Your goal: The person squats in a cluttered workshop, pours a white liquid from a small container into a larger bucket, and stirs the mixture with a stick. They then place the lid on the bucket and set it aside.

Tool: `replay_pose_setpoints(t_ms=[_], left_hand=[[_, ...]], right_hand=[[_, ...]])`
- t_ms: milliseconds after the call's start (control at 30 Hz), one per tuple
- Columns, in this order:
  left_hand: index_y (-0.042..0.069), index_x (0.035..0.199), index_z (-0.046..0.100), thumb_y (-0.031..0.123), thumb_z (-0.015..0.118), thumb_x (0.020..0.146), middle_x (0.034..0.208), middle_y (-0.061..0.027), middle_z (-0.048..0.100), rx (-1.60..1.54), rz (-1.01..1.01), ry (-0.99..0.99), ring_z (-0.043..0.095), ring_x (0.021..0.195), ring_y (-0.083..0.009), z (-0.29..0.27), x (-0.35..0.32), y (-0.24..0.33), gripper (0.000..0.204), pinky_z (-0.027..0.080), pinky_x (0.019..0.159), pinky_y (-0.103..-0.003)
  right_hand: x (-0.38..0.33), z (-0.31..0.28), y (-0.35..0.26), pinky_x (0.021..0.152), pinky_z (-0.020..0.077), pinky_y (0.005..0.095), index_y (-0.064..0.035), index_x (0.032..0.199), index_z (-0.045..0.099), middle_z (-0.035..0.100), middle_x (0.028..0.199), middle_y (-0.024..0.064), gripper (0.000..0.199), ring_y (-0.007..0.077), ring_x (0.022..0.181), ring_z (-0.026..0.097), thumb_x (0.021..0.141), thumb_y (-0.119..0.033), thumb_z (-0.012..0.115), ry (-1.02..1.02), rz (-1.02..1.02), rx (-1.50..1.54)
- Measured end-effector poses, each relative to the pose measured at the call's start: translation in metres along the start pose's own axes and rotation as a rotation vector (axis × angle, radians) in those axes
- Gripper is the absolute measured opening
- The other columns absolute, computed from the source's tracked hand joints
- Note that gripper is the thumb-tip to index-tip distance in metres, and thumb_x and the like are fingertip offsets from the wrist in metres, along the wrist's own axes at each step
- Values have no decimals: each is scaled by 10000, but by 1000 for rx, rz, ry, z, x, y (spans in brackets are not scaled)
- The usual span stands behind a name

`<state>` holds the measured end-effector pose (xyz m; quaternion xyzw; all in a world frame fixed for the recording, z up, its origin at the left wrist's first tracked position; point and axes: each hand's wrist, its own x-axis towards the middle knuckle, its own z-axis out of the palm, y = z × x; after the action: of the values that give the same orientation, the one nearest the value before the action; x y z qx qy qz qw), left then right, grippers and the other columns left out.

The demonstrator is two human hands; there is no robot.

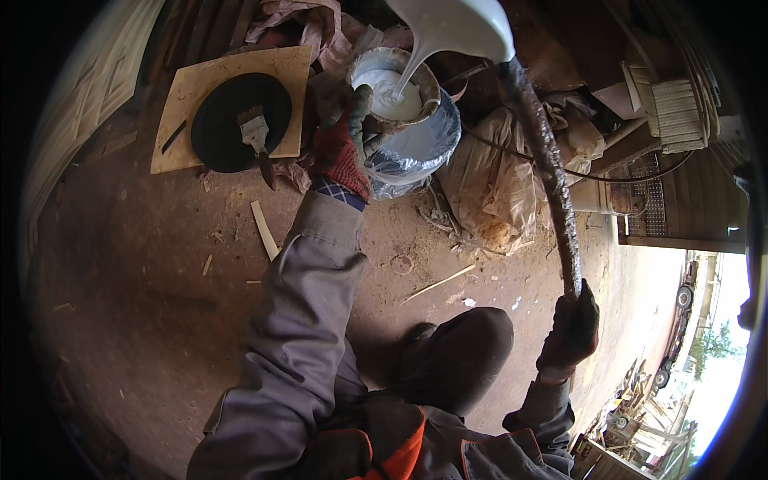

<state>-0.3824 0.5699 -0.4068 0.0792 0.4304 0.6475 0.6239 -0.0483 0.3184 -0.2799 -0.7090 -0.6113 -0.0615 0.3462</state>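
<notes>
White-coated ladle (468, 28): tilting nearest the camera, it is pouring a stream of white liquid (386, 90).
Small round crusted pot (430, 102): it is receiving this stream, above a plastic-lined white bucket (416, 170).
Red-and-grey gloved left hand (344, 144): its fingers are grasping the pot's side.
Dark-gloved right hand (570, 332): its fingers are clenching the ladle's long, speckled brown handle (552, 172).
Flat bristle paintbrush (255, 132): it is lying across a round black disc (216, 132).

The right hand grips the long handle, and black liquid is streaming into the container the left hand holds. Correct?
Only the colour is wrong: the head view shows white liquid streaming into the container the left hand holds. The right hand does grip the long handle.
</notes>
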Motion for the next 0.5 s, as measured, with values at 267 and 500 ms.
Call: replay_pose_setpoints(t_ms=[267, 500], left_hand=[[148, 1333, 699, 435, 852, 946, 1040, -23, 696, 137, 166, -114, 667, 891, -152, -27, 35, -20, 505, 634, 816, -373], [154, 1404, 671, 450, 858, 936, 1217, -69, 689, 78, 141, -108, 677, 994, -188, -25, 29, -22, 584, 643, 848, -383]], right_hand=[[16, -12, -8, 645, 548, 286, 13, 1375, 707, 715, 1016, 80, 449, 139, 775, 651, 935, 91, 733, 90, -4, -99], [26, -17, -12, 722, 577, 294, 13, 1402, 694, 743, 1138, 106, 468, 173, 911, 693, 943, 96, 730, 118, -188, -133]])
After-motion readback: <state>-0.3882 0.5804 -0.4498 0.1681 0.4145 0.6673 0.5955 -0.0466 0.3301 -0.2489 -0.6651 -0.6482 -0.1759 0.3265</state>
